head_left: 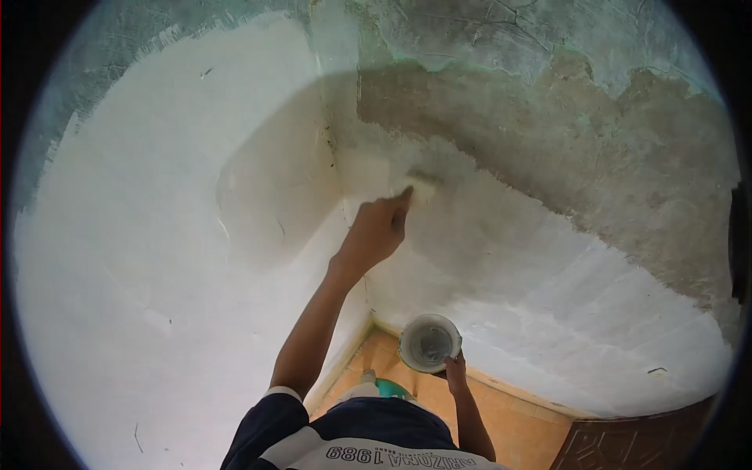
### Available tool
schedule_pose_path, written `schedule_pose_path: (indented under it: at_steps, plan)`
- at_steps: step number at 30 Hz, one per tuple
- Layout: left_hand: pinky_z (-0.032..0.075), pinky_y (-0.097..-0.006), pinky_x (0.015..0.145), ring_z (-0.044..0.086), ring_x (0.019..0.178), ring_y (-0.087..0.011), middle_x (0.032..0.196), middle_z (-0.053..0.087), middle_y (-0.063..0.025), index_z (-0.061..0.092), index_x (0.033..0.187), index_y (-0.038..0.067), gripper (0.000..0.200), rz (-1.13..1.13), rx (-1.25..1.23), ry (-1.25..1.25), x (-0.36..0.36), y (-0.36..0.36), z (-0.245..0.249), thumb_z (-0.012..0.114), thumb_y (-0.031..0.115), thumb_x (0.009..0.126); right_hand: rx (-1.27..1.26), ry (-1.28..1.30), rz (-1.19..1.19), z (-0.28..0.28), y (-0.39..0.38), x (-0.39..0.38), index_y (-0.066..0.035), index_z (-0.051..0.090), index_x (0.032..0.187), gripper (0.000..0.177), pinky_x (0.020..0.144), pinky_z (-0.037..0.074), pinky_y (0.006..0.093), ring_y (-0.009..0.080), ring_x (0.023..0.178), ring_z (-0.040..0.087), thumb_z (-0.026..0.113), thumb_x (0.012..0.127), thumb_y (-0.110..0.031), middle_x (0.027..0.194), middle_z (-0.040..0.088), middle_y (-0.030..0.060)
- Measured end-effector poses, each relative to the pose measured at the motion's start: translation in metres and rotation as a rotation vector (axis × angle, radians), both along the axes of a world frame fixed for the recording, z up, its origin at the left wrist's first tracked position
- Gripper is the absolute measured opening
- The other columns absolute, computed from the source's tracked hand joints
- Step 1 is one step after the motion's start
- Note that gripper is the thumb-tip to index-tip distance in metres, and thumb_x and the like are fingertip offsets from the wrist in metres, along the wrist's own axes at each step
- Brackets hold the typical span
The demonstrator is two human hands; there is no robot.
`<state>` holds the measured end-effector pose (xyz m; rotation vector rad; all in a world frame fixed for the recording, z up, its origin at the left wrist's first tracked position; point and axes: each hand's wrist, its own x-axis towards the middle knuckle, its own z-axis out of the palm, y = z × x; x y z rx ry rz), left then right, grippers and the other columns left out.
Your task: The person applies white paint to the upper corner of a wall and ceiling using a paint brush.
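Note:
My left hand [384, 223] is raised to the wall beside the corner, its fingers closed round a paintbrush [424, 185]. The pale bristle end is blurred and lies against the wall; the handle is mostly hidden by my hand. Lower down, my right hand [455, 371] grips the rim of a small round bucket [430, 344], with grey-white liquid showing inside. White coating covers much of the right wall [533, 274], while a bare grey-brown band [509, 117] runs above it.
The left wall [141, 235] is mostly white, with blue-green old paint [78, 86] along its upper edge. Below are an orange tiled floor [501, 419] and a green object [392, 388] partly hidden by my body. A dark carved wooden piece [627, 445] stands at lower right.

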<state>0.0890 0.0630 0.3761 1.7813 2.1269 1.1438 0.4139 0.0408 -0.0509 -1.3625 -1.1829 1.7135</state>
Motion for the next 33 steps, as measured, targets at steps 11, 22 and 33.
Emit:
schedule_pose_path:
  at_steps: [11,22,33]
  plan:
    - [0.051,-0.0263,0.072,0.064,0.066,-0.0216,0.085,0.071,-0.021,0.063,0.15,0.01,0.049,0.069,0.557,-0.038,-0.013,0.018,0.047,0.059,-0.002,0.103,-0.01,0.057,-0.1,-0.038,-0.014,-0.018,-0.009,0.044,0.158,0.065,0.083,0.069,0.0444,0.0291,0.113,0.072,0.056,0.094,-0.003,0.135,0.064,0.0161]
    - [0.051,-0.0441,0.065,0.062,0.065,-0.0322,0.074,0.06,-0.0183,0.051,0.16,0.009,0.062,-0.04,0.442,-0.104,0.0,0.048,-0.067,0.062,-0.003,0.1,0.013,-0.054,-0.217,0.012,-0.029,-0.029,-0.005,0.044,0.159,0.067,0.104,0.057,0.0406,0.0271,0.126,0.064,0.054,0.093,0.0,0.139,0.064,0.0152]
    - [0.054,-0.0444,0.07,0.069,0.073,-0.0409,0.087,0.069,-0.0279,0.062,0.148,0.005,0.048,-0.179,0.129,-0.053,-0.036,0.002,-0.046,0.059,-0.001,0.101,-0.093,-0.033,-0.168,0.031,-0.03,-0.06,-0.007,0.041,0.16,0.068,0.085,0.069,0.045,0.0297,0.112,0.072,0.052,0.093,0.0,0.134,0.063,0.0173]
